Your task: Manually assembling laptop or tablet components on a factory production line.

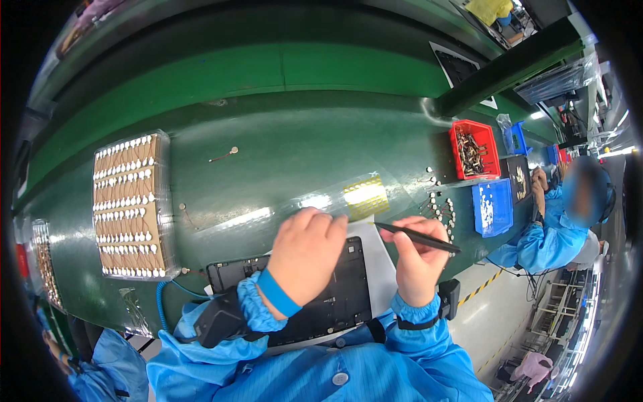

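Observation:
My left hand point(311, 251) is over a black casing panel point(351, 278) with a light frame, lying before me at the table's front edge. Its fingers curl beside the near edge of a clear sheet of yellow stickers point(366, 195); the fingertips and anything in them are hidden. My right hand point(420, 258) is closed around a slim black pen-shaped tool point(429, 241). The tool's tip points left, just below the sticker sheet and close to my left fingertips. A pale grey, smooth surface point(380, 261) shows between the panel and my right hand.
At left stands a clear tray point(163, 221) with rows of white round parts on wires. Loose ones point(233, 151) lie on the green table. Right are white discs point(442, 208), a red bin point(492, 144) and a blue bin point(507, 201). A co-worker point(556, 221) sits beyond.

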Demonstrator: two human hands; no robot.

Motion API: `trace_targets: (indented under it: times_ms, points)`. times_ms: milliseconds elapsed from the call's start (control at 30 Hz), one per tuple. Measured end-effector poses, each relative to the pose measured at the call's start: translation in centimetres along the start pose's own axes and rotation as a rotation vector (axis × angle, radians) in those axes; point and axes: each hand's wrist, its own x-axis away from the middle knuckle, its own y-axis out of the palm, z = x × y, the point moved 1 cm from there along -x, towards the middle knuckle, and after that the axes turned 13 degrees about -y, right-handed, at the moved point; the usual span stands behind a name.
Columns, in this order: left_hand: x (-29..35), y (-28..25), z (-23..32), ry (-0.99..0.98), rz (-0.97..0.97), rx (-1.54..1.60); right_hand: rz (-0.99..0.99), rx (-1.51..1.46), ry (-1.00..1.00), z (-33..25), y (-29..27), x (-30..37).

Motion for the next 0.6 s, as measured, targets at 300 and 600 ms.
trace_targets:
  times_ms: [300, 600]
  points:
    - [2.1, -2.7, -3.9, -0.097, 0.012, 0.121, -0.076, -0.022, 0.254, 1.7, 2.9, 4.5]
    - [2.8, -2.5, -4.9, -0.071, -0.02, 0.291, -0.115, 0.018, 0.285, 2.6, 4.4, 5.4]
